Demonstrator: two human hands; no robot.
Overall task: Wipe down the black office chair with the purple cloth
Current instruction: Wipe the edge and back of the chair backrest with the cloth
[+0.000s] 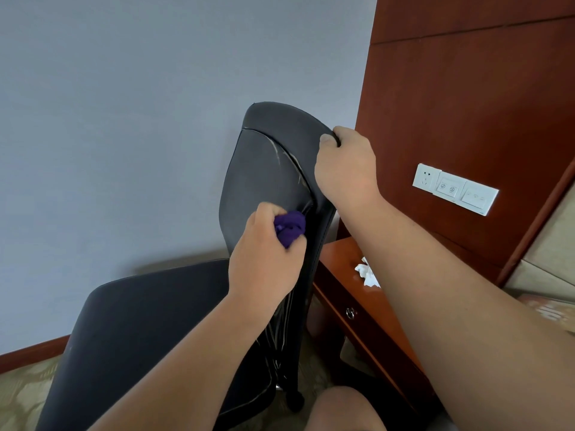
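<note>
The black office chair [264,169] stands in front of me, its backrest upright in the middle of the view and its seat [140,321] reaching toward the lower left. My left hand [267,256] grips the bunched purple cloth [289,227] and holds it against the right side of the backrest, about halfway up. My right hand [345,163] grips the top right edge of the backrest, thumb on the front face and fingers curled behind it.
A wooden bedside table [351,293] with a drawer knob stands right of the chair; a crumpled white tissue [367,272] lies on it. Wall sockets [454,189] sit on the red-brown wood panel. A grey wall is behind; patterned carpet [25,390] lies below. My knee [345,409] shows at the bottom.
</note>
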